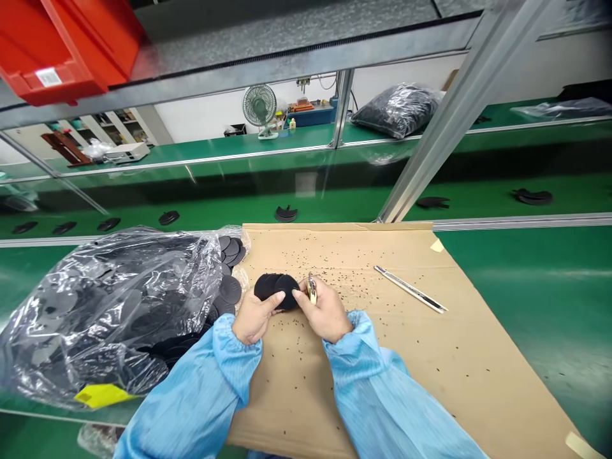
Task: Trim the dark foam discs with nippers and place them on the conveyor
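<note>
Several thin black discs (270, 287), fanned out so that they overlap, are in my left hand (256, 313), its thumb pressed on top. My right hand (327, 311) is closed, with its thumb at the right edge of the front disc. A small tool with metal and yellowish parts (312, 289) sticks up from the fingers of that hand; its tip and exact kind are hard to make out. Both hands are above a brown cardboard sheet (392, 370). Tiny dark bits lie scattered across the sheet. Blue sleeves cover both forearms.
A clear plastic bag (119, 299) full of black discs lies to the left, with loose discs (230, 289) at its mouth. A slim cutter-like tool (411, 290) rests on the cardboard. Behind are a green belt (229, 213) with dark pieces, a metal post (430, 134) and a red bin (71, 51).
</note>
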`<move>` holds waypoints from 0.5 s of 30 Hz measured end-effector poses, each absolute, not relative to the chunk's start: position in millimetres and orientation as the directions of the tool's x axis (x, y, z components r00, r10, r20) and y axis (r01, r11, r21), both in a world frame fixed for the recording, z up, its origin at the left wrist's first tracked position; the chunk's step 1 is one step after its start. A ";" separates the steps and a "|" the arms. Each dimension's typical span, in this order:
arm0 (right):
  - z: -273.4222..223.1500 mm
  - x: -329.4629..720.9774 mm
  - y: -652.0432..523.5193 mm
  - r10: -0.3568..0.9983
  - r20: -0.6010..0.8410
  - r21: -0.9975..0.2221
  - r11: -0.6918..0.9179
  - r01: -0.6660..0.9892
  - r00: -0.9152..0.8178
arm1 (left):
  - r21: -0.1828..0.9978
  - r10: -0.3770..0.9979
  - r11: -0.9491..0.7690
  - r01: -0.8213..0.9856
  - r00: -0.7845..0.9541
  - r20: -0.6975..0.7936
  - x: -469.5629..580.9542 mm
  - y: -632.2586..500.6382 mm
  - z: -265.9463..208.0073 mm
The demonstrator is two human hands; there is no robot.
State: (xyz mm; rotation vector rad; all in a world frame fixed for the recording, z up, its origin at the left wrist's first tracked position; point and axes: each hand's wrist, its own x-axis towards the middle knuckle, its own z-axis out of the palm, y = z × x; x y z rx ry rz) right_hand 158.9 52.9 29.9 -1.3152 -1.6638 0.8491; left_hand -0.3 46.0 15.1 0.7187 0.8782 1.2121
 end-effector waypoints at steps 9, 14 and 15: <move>22.9 149.7 49.8 0.982 0.187 -0.925 0.185 0.332 -0.028 | 0.887 0.992 0.129 -0.443 0.051 -0.119 0.5 46.7 13.0; 18.5 146.1 51.6 0.993 0.114 -0.990 0.115 0.080 -0.022 | 0.891 0.988 0.154 -0.427 0.084 -0.130 0.1 47.4 13.0; 17.9 145.5 51.8 0.995 0.092 -0.996 0.093 0.013 -0.024 | 0.890 0.988 0.151 -0.430 0.102 -0.119 0.0 47.4 13.6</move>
